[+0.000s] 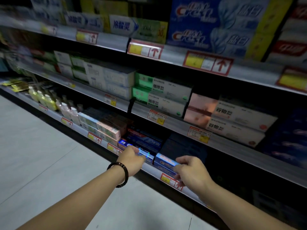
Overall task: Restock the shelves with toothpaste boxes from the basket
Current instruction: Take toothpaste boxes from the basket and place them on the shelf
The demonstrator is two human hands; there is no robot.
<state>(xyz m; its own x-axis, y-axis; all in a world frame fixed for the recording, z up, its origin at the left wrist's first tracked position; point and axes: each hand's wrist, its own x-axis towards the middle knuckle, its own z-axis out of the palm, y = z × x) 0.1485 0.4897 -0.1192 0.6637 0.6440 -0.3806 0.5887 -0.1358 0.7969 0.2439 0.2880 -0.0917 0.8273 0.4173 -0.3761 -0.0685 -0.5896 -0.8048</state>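
Toothpaste box | on bottom shelf | right hand pinching its right end

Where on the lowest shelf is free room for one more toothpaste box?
Probably the dark stretch right of the light blue box and right hand, though too dim to confirm. Leftward is crowded: left hand, Colgate boxes, pink boxes and bottles sit side by side.

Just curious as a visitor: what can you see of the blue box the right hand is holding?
The blue toothpaste box is a long cardboard-looking carton with red and white print, too blurred to read. It lies flat at the front edge of the bottom shelf, seemingly on another like it. The right hand grips its right end.
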